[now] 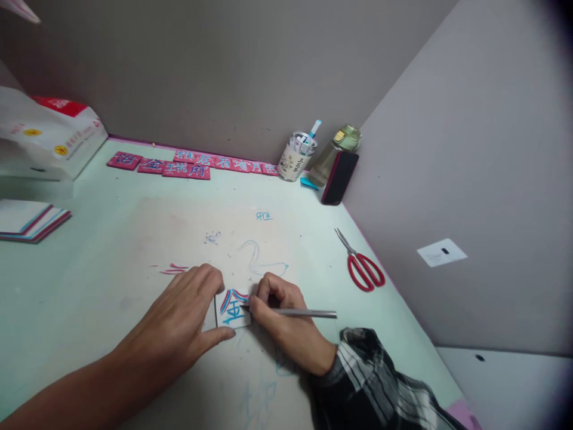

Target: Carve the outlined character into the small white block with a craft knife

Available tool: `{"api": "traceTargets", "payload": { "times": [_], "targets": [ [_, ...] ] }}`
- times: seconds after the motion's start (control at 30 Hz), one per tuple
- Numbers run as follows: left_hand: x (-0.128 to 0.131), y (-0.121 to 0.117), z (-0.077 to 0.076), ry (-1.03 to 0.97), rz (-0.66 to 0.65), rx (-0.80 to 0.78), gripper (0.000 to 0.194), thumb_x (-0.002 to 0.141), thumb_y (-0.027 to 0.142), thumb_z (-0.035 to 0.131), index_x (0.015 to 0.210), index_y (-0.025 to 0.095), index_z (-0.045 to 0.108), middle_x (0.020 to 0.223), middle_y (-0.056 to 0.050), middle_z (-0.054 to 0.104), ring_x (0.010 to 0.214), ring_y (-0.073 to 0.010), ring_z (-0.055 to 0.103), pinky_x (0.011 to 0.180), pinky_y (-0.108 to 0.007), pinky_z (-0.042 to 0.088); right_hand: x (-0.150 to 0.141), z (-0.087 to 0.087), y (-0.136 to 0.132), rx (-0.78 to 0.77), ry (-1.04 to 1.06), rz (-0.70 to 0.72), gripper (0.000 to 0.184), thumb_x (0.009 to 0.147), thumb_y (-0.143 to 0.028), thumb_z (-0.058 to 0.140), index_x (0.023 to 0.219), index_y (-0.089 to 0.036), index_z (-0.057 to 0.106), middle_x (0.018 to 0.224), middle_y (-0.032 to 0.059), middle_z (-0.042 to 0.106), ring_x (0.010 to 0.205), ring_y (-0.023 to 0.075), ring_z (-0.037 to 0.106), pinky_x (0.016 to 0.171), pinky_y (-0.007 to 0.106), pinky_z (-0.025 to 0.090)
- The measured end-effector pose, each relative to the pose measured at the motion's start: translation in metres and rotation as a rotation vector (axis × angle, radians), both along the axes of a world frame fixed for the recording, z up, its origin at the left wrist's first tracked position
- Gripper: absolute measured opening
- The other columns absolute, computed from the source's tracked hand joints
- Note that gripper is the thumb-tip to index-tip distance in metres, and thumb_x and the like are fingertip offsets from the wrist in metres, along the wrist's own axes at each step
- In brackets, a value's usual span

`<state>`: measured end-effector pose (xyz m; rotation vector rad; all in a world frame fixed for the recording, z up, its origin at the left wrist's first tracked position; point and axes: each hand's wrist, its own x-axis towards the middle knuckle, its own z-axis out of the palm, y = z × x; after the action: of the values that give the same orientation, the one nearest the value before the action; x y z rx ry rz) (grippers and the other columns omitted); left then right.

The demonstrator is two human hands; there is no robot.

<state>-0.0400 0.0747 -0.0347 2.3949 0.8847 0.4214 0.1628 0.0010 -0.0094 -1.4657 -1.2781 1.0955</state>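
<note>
My left hand (192,310) grips a small white card (239,321), thumb at its lower edge and fingers at its upper left corner, against the tabletop. On the card stands a Chinese character in blue, with red strokes along its upper part. My right hand (284,313) is closed around a slim silver craft knife (308,312). Its dark tip touches the character near the card's right side. The knife's handle points right, past the knuckles. Fingers of my right hand partly cover the card's right edge.
Several pink character tiles (150,165) line the back wall. A pen cup (293,161), green bottle (329,158) and leaning phone (340,178) stand back right. Red-handled scissors (364,270) lie right. Layered cards (27,218) and a white bag (54,137) are left.
</note>
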Motion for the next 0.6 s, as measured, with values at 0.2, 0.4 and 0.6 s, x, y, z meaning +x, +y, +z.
{"api": "traceTargets", "payload": {
  "times": [0.2, 0.4, 0.6],
  "targets": [
    [-0.0009, -0.0022, -0.0018, -0.015, 0.001, -0.028, 0.034, 0.085, 0.033, 0.076, 0.102, 0.023, 0.048, 0.104, -0.004, 0.057, 0.096, -0.0259, 0.054, 0.083, -0.040, 0.043, 0.0009, -0.0005, -0.0035, 0.054, -0.048, 0.035, 0.027, 0.091, -0.026, 0.059, 0.071, -0.024, 0.042, 0.071, -0.0014, 0.054, 0.068, 0.0157, 0.047, 0.065, 0.032, 0.039],
    [0.0013, -0.0012, 0.0011, -0.026, 0.033, -0.059, 0.030, 0.082, 0.031, 0.074, 0.098, 0.024, 0.050, 0.101, -0.003, 0.057, 0.093, -0.0255, 0.054, 0.080, -0.038, 0.044, 0.0023, 0.0005, -0.0035, 0.051, -0.003, 0.006, 0.028, 0.092, -0.031, 0.060, 0.071, -0.024, 0.043, 0.071, -0.0009, 0.054, 0.067, 0.0161, 0.047, 0.065, 0.033, 0.039],
    [-0.0007, -0.0004, -0.0025, -0.026, 0.021, -0.060, 0.034, 0.082, 0.033, 0.076, 0.100, 0.024, 0.049, 0.103, -0.003, 0.056, 0.094, -0.0260, 0.054, 0.082, -0.040, 0.044, 0.0026, -0.0030, -0.0008, 0.026, -0.009, 0.010, 0.027, 0.090, -0.026, 0.061, 0.070, -0.024, 0.042, 0.068, -0.0034, 0.048, 0.066, 0.0147, 0.042, 0.062, 0.031, 0.036]
  ]
}}
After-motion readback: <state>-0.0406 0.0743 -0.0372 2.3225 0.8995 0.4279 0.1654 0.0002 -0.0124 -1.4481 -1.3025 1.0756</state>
